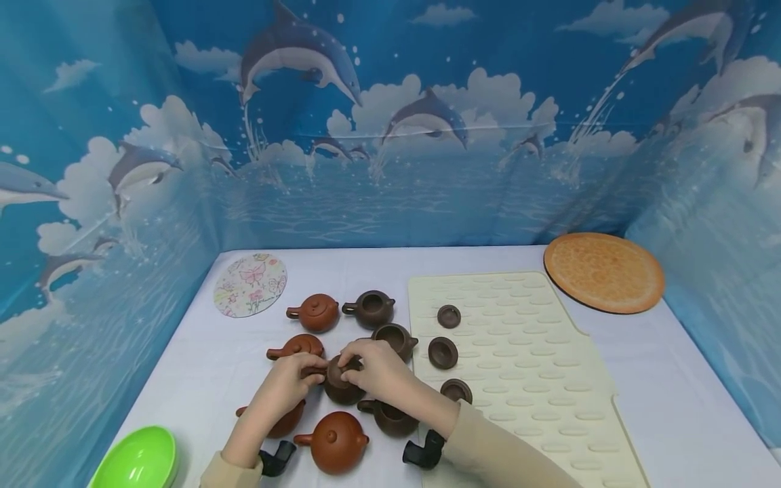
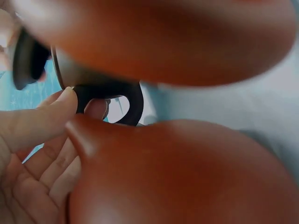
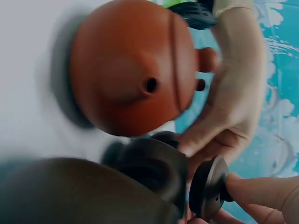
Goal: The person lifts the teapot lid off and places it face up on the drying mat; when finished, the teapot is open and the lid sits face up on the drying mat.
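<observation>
Near the middle of the table my left hand [image 1: 287, 385] pinches the handle [image 2: 135, 103] of a dark brown teapot [image 1: 343, 392]. My right hand [image 1: 383, 371] holds a dark lid [image 3: 205, 189] by its knob, at that teapot's mouth. Both wrist views show the lid tilted and apart from the rim. Three other dark teapots stand lidless: one at the back [image 1: 373, 312], one behind my right hand [image 1: 396, 339], one below it [image 1: 390, 421]. Several reddish teapots wear their lids, among them a front one [image 1: 335, 447] and a back one [image 1: 315, 313].
Three dark lids, including one at the back [image 1: 449, 316], lie along the left side of a cream textured mat [image 1: 518, 366]. A green bowl [image 1: 137, 457] stands front left. A floral disc [image 1: 250, 285] lies back left, a round brown board [image 1: 604, 273] back right. Dolphin-print cloth surrounds the table.
</observation>
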`<state>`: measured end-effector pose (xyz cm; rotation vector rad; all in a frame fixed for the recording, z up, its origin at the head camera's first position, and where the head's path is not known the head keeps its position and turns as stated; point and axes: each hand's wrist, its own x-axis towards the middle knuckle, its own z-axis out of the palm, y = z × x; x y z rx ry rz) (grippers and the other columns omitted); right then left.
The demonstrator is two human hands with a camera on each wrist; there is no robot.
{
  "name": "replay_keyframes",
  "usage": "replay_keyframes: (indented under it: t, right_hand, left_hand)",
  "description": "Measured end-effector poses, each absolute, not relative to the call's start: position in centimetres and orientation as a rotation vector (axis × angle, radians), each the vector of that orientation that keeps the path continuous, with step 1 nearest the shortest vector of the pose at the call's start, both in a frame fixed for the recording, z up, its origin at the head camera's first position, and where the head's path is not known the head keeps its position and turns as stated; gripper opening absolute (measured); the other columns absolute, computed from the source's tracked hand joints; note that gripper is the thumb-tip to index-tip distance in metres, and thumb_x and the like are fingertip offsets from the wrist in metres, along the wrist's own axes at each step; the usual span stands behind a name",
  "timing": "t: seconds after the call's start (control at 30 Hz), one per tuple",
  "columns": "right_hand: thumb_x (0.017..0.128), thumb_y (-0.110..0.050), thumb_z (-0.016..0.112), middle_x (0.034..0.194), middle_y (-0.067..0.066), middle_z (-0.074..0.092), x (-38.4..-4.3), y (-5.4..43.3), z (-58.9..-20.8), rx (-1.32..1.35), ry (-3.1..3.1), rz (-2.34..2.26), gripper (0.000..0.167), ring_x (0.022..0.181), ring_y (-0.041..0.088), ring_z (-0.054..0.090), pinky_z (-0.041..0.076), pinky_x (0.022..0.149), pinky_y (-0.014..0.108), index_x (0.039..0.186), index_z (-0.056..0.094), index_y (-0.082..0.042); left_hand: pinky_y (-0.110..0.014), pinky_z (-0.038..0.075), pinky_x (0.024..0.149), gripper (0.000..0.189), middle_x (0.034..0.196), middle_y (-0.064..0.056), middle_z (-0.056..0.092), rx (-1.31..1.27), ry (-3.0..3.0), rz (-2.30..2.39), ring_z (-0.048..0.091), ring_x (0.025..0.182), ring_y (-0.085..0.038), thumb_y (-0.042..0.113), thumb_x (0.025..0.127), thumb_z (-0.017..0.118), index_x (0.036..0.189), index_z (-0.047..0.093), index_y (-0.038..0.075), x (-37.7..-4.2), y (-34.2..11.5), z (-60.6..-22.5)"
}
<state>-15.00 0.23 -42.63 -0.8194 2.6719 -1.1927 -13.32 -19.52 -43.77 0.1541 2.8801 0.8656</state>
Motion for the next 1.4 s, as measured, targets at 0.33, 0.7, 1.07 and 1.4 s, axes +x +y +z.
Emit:
replay_keyframes:
  t: [0.33, 0.7, 1.07, 1.4]
  right_hand:
    - [0.089, -0.018, 0.073, 0.108, 0.006, 0.073, -16.2, 5.6, -40.2, -0.504, 2.308, -1.539, 0.017, 0.100, 0.017, 0.070, 0.058, 0.079, 0.025, 0.105, 0.071, -0.011]
    - [0.101, -0.019, 0.056, 0.120, 0.011, 0.061, -19.1, 15.7, -41.4, -0.181, 2.019, -1.911, 0.037, 0.100, 0.010, 0.068, 0.056, 0.093, 0.030, 0.126, 0.052, 0.007]
    - [0.108, -0.023, 0.038, 0.122, 0.011, 0.057, -20.6, 21.0, -45.7, 0.133, 1.961, -2.027, 0.050, 0.095, 0.003, 0.069, 0.055, 0.095, 0.028, 0.145, 0.032, 0.010]
    - [0.105, -0.037, 0.045, 0.154, 0.031, 0.026, -20.7, 21.7, -47.3, 0.240, 2.177, -1.748, 0.066, 0.116, 0.017, 0.063, 0.056, 0.093, 0.025, 0.149, 0.029, 0.008]
  left_hand:
    - [-0.045, 0.057, 0.091, 0.027, 0.104, -0.001, 0.074, 0.133, 2.858, 0.901, 0.068, 0.106, -0.025, -0.001, 0.081, 0.075, 0.104, 0.077, 0.014, -13.3, -19.5, -43.9]
    - [-0.044, 0.057, 0.090, 0.027, 0.109, -0.003, 0.073, 0.130, 2.860, 0.896, 0.067, 0.109, -0.025, 0.001, 0.082, 0.075, 0.105, 0.077, 0.014, -13.3, -19.4, -44.1]
    - [-0.043, 0.058, 0.089, 0.026, 0.108, -0.002, 0.073, 0.126, 2.852, 0.910, 0.067, 0.107, -0.024, 0.001, 0.082, 0.075, 0.104, 0.077, 0.015, -13.3, -19.5, -43.9]
    - [-0.043, 0.057, 0.090, 0.026, 0.108, -0.002, 0.074, 0.128, 2.844, 0.921, 0.067, 0.108, -0.025, 0.002, 0.082, 0.075, 0.105, 0.077, 0.014, -13.3, -19.6, -43.9]
